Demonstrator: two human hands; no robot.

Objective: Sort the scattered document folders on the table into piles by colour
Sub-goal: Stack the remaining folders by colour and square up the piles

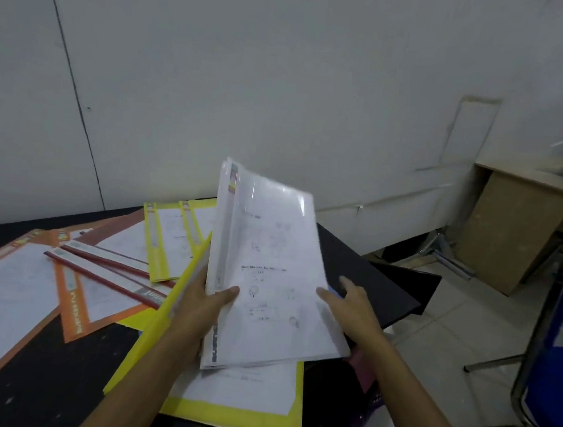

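My left grip (202, 309) pinches the spine edge of the white folders (267, 274), thumb on top, holding the stack tilted above the worktop (33, 378). My right grip (350, 306) lies spread, fingers straight against the stack's right edge. Beneath the white folders lies a yellow folder (236, 415); to their left lie more yellow folders (168, 236), red folders (102, 278) and orange folders (69, 296).

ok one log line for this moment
left hand: grips white folder, held up | right hand: open at its right edge | table: orange folders, yellow folders
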